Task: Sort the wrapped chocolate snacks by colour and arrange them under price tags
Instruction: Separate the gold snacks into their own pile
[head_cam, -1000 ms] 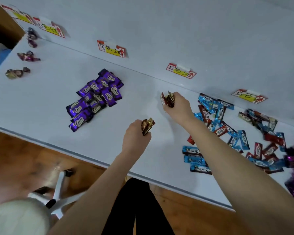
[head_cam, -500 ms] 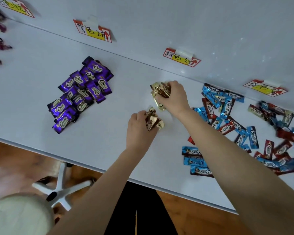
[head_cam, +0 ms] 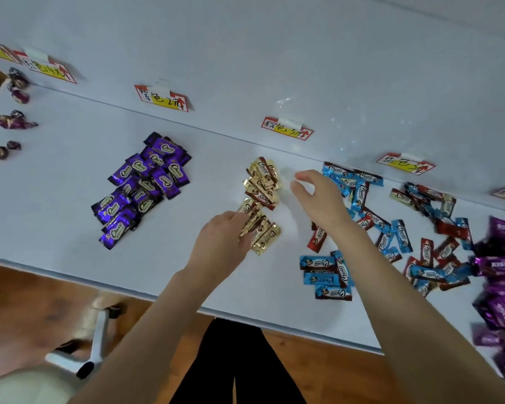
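– While my left hand [head_cam: 222, 243] sits on the gold snacks [head_cam: 261, 199], which step do you read?
– Laying gold down under the middle tag [head_cam: 286, 129]. The gold runs in a loose column from your left fingertips [head_cam: 244, 221] up toward that tag.
– Is the left pinching or only pressing? On my feed I cannot tell, because the nearest wrappers cover the tips.
– Same here. Your right hand [head_cam: 318, 196] is plainer: fingers loosely bent, nothing in them, just right of the far gold pieces.
– And purple [head_cam: 146, 182]?
– Well left of both hands, grouped under its own tag [head_cam: 164, 97].
– Then my next move, as I judge it: free the left, and send the right fingers into the blue and red mix [head_cam: 391, 228] beside them. Those wrappers overlap, so I must pinch out one colour at a time.
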